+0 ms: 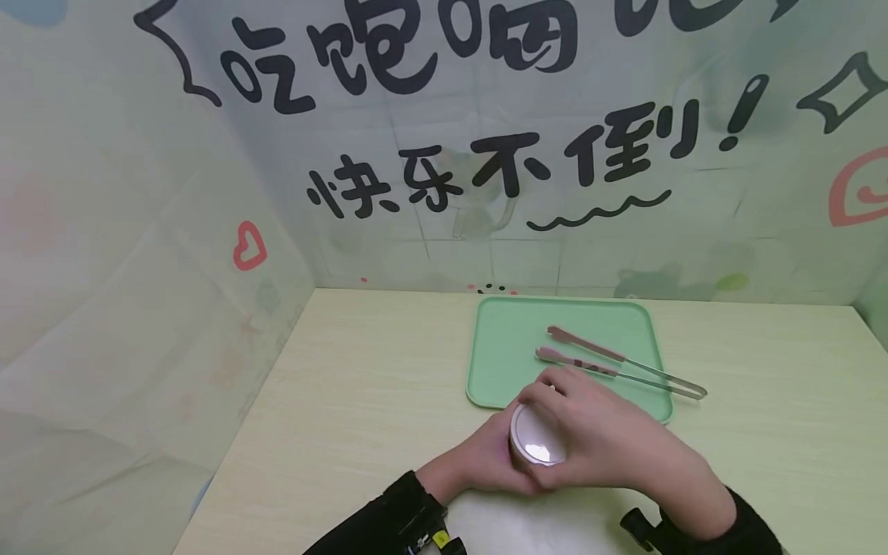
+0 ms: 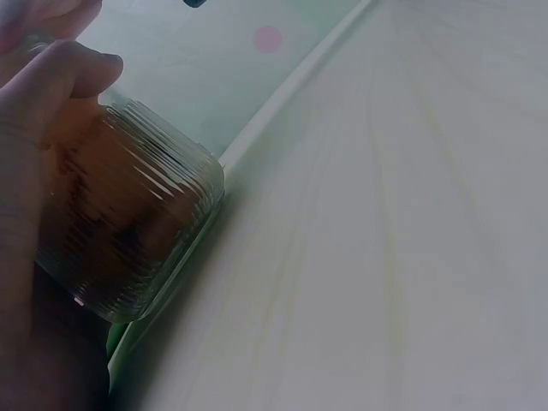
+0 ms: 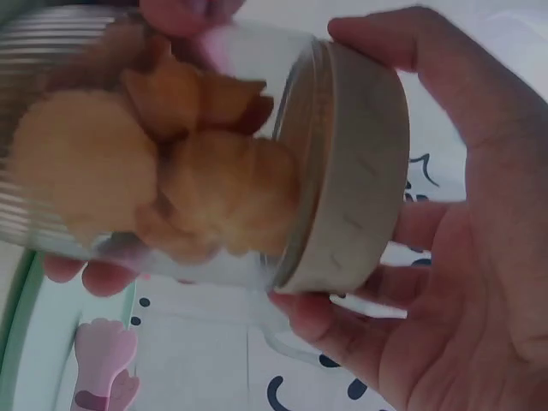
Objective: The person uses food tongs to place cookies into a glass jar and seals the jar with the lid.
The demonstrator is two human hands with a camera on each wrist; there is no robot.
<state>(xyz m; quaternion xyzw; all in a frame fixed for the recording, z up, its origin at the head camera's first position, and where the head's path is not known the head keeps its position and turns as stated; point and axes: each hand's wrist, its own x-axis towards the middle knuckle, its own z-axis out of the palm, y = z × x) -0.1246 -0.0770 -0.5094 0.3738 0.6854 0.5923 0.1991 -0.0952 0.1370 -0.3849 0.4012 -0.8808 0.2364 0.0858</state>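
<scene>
A ribbed glass jar [image 2: 128, 214] is held between my two hands, over the near edge of the green tray in the head view. Golden-brown baked pieces [image 3: 231, 188], some with ridged surfaces, fill much of the jar. My left hand [image 1: 489, 456] wraps around the glass body. With fingers and thumb spread about its rim, my right hand [image 1: 603, 432] grips the pale lid [image 3: 364, 163]. The lid sits on the jar's mouth, and its top faces up toward the head camera. The jar's body is hidden by the hands in the head view.
Behind the hands lies a light green tray [image 1: 509, 339] on the pale wooden table [image 1: 361, 370]. Tongs with pink ends [image 1: 590, 344] and metal arms rest across it, their bend sticking out past the right rim. A printed cloth [image 1: 416, 254] with black lettering hangs along the back.
</scene>
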